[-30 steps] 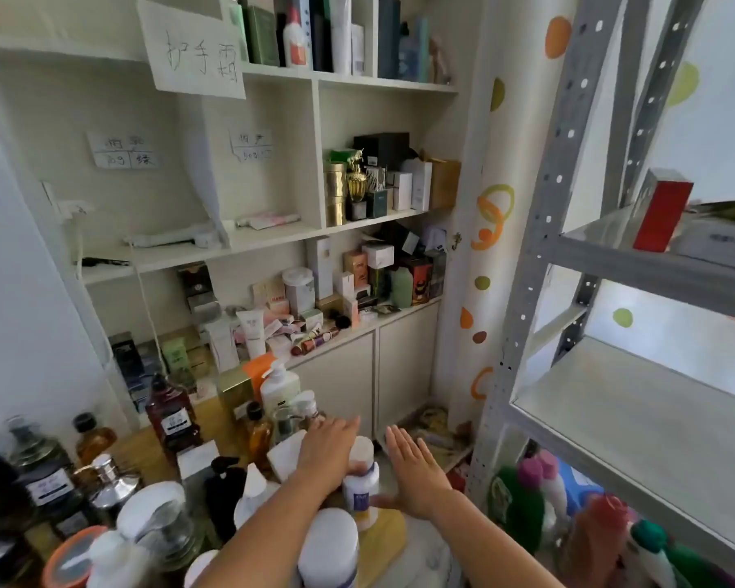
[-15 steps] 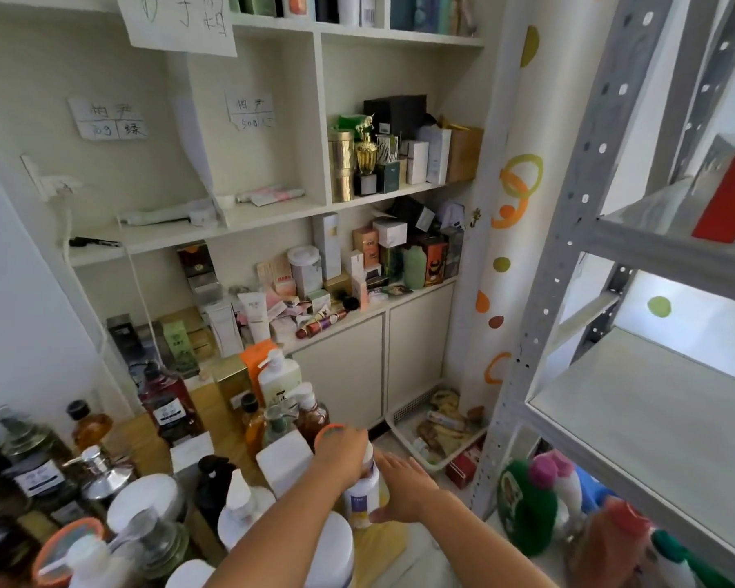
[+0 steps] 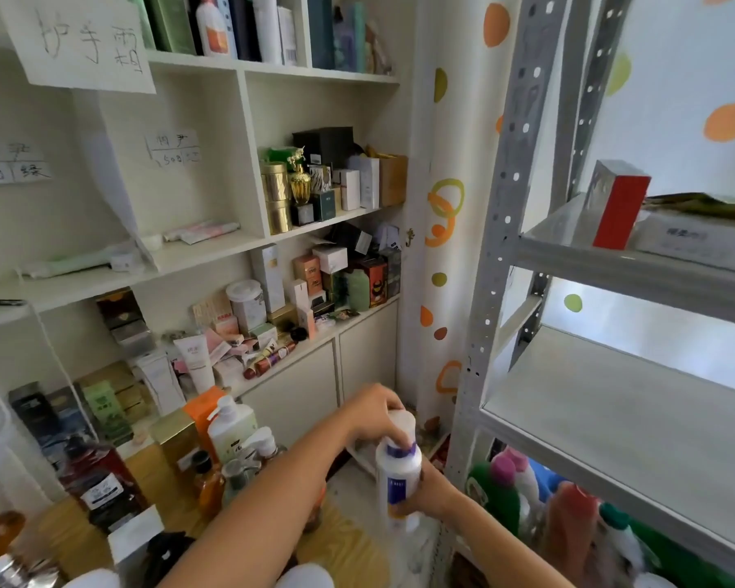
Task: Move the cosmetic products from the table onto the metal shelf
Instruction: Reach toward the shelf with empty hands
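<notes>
- The big grey metal shelf (image 3: 612,422) stands at 3 o'clock.
- The yellow wooden bench (image 3: 349,545) is at 7 o'clock.
- The tall white plastic bottle (image 3: 399,468) is upright at 6 o'clock, between the bench and the shelf.
- The left hand (image 3: 376,413) curls over its cap.
- The right hand (image 3: 427,496) wraps round its lower part.

Bench (image 3: 349,549) stood at the lower left, wall shelves (image 3: 213,252) behind it, metal shelf (image 3: 612,439) to the right, bottle (image 3: 397,473) upright between bench and metal shelf, left hand (image 3: 374,411) on its cap, right hand (image 3: 429,490) round its body, box (image 3: 620,210) on the upper tier.
</notes>
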